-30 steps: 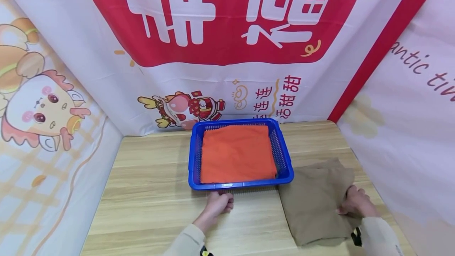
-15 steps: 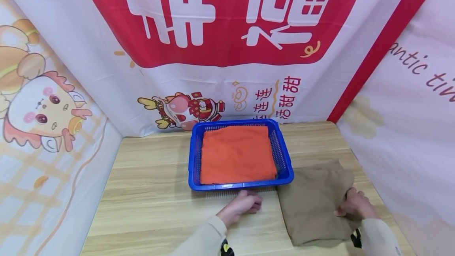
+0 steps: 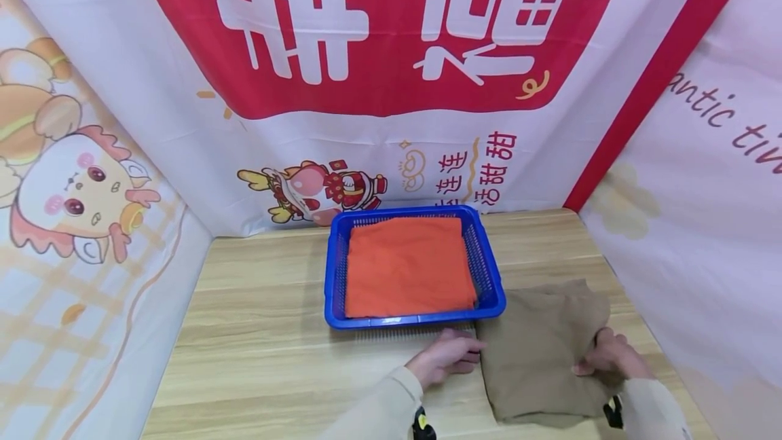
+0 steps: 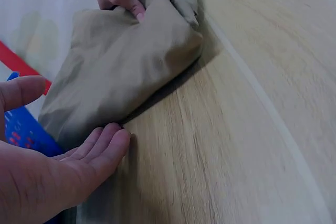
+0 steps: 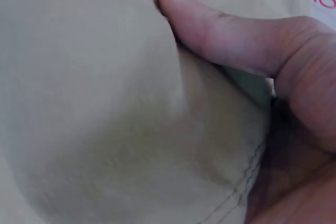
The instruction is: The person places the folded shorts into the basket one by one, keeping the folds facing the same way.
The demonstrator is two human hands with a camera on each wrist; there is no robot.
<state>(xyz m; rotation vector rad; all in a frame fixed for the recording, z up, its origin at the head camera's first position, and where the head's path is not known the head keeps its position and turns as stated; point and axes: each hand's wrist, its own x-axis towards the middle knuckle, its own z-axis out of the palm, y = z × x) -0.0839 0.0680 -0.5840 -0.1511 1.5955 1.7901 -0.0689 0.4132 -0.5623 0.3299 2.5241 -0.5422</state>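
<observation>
A folded khaki-brown garment (image 3: 537,358) with stitched seams lies at the table's right, its kind not clear. My right hand (image 3: 607,353) grips its right edge; in the right wrist view the thumb (image 5: 226,38) presses on top of the cloth (image 5: 94,103), with the other fingers under it. At the opposite edge, my left hand (image 3: 449,357) has its fingertips by the cloth. In the left wrist view those fingers (image 4: 102,148) are extended and the thumb stands apart. Behind the left hand is a blue plastic basket (image 3: 415,321) with a folded orange cloth (image 3: 406,267) inside.
The wooden table (image 3: 263,338) carries the basket near its back edge. A printed curtain (image 3: 391,39) hangs behind, and more printed cloth walls (image 3: 91,223) close off the left and right sides.
My left hand has moved right along the front of the basket to the garment's left edge. My right hand keeps its grip and has hardly moved.
</observation>
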